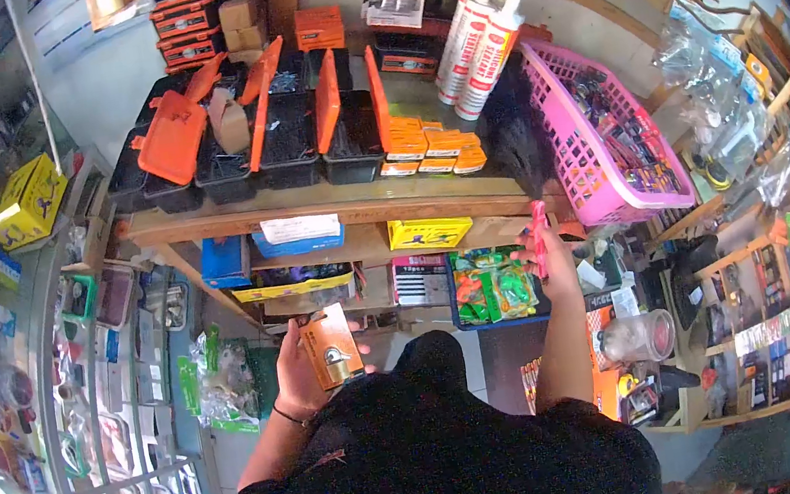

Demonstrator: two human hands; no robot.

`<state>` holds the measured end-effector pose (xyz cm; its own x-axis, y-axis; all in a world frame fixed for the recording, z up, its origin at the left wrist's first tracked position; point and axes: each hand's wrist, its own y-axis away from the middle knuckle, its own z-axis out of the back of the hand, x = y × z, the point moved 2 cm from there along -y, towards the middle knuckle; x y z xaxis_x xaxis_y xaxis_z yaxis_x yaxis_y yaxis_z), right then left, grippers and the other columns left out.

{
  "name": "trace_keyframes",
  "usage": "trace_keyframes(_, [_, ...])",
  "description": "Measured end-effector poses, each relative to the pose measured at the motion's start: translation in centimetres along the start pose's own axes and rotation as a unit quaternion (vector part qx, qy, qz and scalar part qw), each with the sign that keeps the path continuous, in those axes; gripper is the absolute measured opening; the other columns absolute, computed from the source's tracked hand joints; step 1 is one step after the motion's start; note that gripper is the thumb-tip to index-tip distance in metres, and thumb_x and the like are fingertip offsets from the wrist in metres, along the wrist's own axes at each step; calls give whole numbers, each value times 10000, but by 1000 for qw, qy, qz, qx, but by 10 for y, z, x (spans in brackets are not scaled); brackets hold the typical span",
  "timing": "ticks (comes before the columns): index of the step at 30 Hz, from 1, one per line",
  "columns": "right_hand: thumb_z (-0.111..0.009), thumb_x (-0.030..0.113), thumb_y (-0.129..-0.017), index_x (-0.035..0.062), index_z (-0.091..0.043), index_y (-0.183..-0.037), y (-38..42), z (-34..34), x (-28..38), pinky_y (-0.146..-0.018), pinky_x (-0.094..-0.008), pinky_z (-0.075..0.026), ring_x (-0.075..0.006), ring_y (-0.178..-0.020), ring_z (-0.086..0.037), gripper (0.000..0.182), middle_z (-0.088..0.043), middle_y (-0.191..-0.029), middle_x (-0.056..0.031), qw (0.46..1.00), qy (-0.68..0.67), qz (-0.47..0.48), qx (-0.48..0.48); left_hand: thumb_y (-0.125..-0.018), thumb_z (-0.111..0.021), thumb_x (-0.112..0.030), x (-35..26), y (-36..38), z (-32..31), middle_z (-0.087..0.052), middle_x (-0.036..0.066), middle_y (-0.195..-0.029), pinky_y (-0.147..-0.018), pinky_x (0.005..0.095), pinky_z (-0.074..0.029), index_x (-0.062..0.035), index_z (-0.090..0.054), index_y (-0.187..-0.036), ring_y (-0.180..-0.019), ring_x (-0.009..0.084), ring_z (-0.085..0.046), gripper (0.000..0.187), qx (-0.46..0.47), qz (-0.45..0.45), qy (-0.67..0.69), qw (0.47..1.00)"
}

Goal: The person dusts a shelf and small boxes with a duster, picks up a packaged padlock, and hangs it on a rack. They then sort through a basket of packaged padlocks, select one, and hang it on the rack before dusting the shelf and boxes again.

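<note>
My left hand (pixel 298 374) is closed around an orange-and-white padlock box (pixel 330 345), which has a padlock pictured on its front. My right hand (pixel 560 269) grips the pink-red handle of a feather duster (pixel 515 134). The duster's dark bristles point up over the wooden shelf (pixel 339 204), between white silicone sealant tubes (pixel 485 57) and a pink basket (pixel 577 161). Small orange-and-white boxes (pixel 431 146) are stacked just left of the bristles.
Black bins with orange lids (pixel 173 137), some raised, line the shelf's left part. Below stand a yellow box (pixel 429 232) and a tray of green and orange packets (pixel 493 284). Glass display shelving (pixel 62 395) runs along the left; crowded wooden racks (pixel 781 334) are at right.
</note>
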<state>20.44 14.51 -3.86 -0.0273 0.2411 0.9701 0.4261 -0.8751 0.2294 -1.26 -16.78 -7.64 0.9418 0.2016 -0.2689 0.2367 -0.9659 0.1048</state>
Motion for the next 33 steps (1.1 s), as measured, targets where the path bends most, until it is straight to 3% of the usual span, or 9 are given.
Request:
trace_keyframes(7, [-471,397,-857,54,-448,-1080,-27,3,19,-419,-247,-422,-167,-594,-595,410,-586,-834,-67,997,32,-48,42,-847,-325,-537,-4,6,15,-519,185,-1059,-743,499,-471,-44,-383,-1211,-894,354,-554,616,-26,-45,-14,999])
trace_keyframes(10, [-531,317,-842,9,-507,-937,-40,-3,22,-456,-287,-478,-167,-655,-584,322,-562,-888,-89,1000,-4,-7,-28,-853,-319,-529,-2,4,4,-520,187,-1054,-735,488,-471,-47,-389,-1202,-889,346,-552,599,-14,-63,-3,998])
trace_keyframes(18, [-503,308,-827,99,-496,-824,-11,-3,-19,-417,-273,-411,-165,-531,-539,210,-569,-684,-79,997,-31,-69,35,-850,-324,-532,-6,7,11,-508,181,-1081,-751,482,-469,-73,-379,-1211,-895,346,-549,587,-45,-108,13,993])
trace_keyframes(22, [-499,268,-793,115,-437,-700,40,-15,-69,-407,-291,-385,-138,-418,-411,189,-397,-493,-21,967,-156,-166,112,-845,-328,-539,-15,-1,11,-496,172,-1106,-772,487,-458,-73,-389,-1211,-913,341,-543,595,-34,-133,18,990])
trace_keyframes(25, [-470,283,-835,129,-369,-615,83,-25,-107,-358,-263,-331,-107,-363,-323,287,-295,-453,17,971,-164,-162,61,-840,-343,-538,-26,-7,6,-507,158,-1098,-777,510,-449,-77,-386,-1222,-908,346,-548,600,-26,-154,5,988])
trace_keyframes(27, [-501,257,-834,127,-387,-620,102,-29,-128,-329,-280,-311,-113,-319,-278,275,-265,-429,25,996,-46,-56,45,-838,-364,-526,-35,-10,5,-521,155,-1083,-767,531,-448,-70,-388,-1227,-886,353,-558,600,-27,-189,-32,981])
trace_keyframes(29, [-568,149,-779,80,-418,-570,112,-21,-152,-334,-267,-286,-87,-356,-357,266,-396,-442,0,995,76,28,54,-849,-328,-528,-42,-11,7,-504,152,-1111,-782,500,-451,-68,-381,-1230,-925,344,-543,600,-1,-193,-34,981])
trace_keyframes(32, [-600,83,-724,3,-466,-591,100,-1,-197,-374,-255,-302,-61,-404,-380,205,-440,-436,-20,907,319,194,192,-860,-289,-531,-47,-11,7,-486,145,-1145,-804,456,-451,-64,-374,-1236,-973,323,-526,605,42,-203,16,978])
trace_keyframes(33, [-623,112,-715,-14,-522,-665,115,-30,-155,-396,-256,-325,-69,-417,-379,169,-437,-447,-27,897,335,171,230,-861,-286,-530,-49,-11,5,-485,142,-1152,-811,444,-450,-60,-375,-1238,-983,310,-526,609,55,-205,63,975])
